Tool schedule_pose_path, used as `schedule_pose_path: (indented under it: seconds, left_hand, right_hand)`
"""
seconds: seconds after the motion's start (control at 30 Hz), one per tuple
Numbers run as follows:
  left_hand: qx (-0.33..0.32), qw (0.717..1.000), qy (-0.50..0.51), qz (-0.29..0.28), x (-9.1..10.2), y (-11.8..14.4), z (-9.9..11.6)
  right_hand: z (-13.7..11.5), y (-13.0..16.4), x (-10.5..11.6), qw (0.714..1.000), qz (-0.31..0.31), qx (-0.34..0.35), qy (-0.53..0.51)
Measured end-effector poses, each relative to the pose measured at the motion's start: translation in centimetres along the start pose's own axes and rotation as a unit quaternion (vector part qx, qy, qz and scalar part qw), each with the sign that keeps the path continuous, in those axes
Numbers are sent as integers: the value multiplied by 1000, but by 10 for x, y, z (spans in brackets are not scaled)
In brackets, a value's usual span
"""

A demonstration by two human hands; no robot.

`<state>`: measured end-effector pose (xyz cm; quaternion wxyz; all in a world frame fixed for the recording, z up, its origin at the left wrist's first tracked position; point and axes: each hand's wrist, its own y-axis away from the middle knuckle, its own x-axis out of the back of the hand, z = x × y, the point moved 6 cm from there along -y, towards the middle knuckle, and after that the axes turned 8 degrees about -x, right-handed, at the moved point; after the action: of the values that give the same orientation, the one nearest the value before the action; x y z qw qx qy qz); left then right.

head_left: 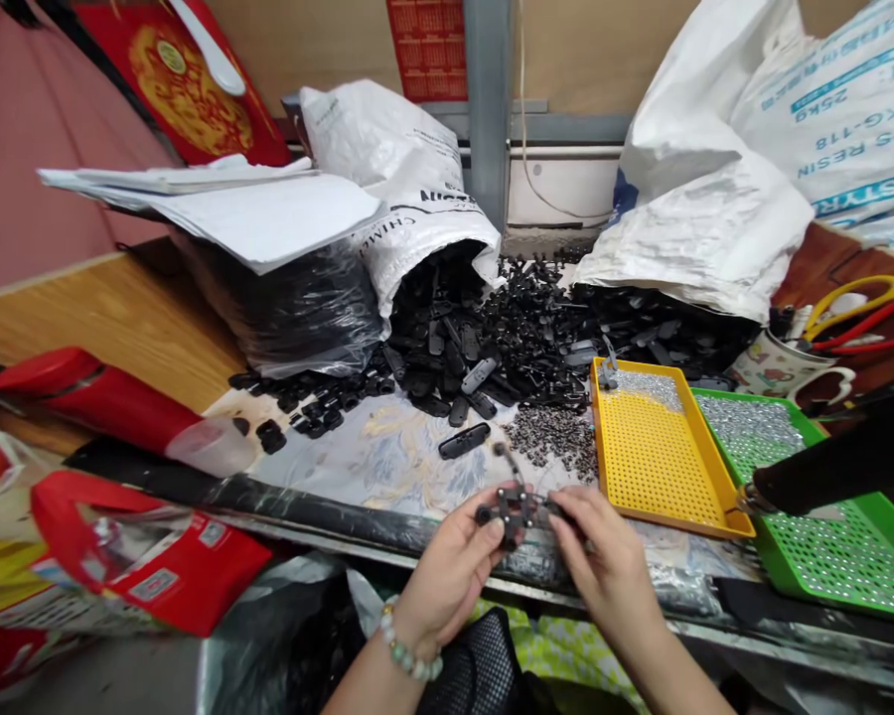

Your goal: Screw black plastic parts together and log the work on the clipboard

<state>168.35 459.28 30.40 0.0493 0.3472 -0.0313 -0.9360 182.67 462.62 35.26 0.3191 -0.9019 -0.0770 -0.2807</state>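
Note:
Over the front edge of the table, my left hand [454, 556] is closed on a small black plastic assembly [517, 508] with several arms and round ends. My right hand [603, 551] pinches the right side of the same assembly, its fingertips partly hiding that end. Just beyond my hands lies a single long black plastic piece [465, 441]. A scatter of tiny dark parts [555, 437] lies behind my right hand. Larger black pieces [447, 348] form a heap farther back.
A yellow perforated tray [645, 457] and a green tray [841, 556], both with small silvery parts, stand at right, near a black powered screwdriver [826, 452]. White sacks [424, 209] spill black pieces. A red bottle [104, 397] lies left; a mug [775, 362] holds scissors.

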Motion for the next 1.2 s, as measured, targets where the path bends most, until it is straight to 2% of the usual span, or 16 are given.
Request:
schedule_pose_path:
  seconds: [0.13,0.2,0.27,0.4,0.57,0.67,0.8,0.93,1.0,1.13,1.2]
  left_hand:
    - [-12,999,21,42,-2,-3,-5]
    - [-10,998,24,65,2,-4,-5]
    - [5,997,22,78,5,-3,-6]
    - [15,996,-5,92,8,-5,-8]
    - [4,994,-17,104,9,-7,-8]
    - [6,995,1,98,10,-6,-7]
    - [8,994,14,104,12,-6,-6]
    - [12,994,17,107,10,-6,-7]
    - [14,994,15,108,9,-7,-7]
    - [11,995,5,103,5,-10,-6]
    - [10,995,1,99,3,-13,-6]
  right_hand:
    - [-7,17,-19,998,-47,-7,-46]
    - [-6,22,-21,995,-89,2,-51]
    - [-1,20,-15,994,-101,11,-32]
    - [19,-11,-2,992,-56,-23,110]
    - [39,-50,-29,938,-116,-69,320]
    - [41,-58,-43,922,-122,-62,362]
    - [44,-61,-50,911,-125,-52,390]
    - [47,-59,-48,909,-127,-56,394]
    - [47,-57,-44,920,-123,-58,367]
    - [39,-52,-30,969,-111,-60,211]
    - [32,-50,-21,985,-108,-66,119]
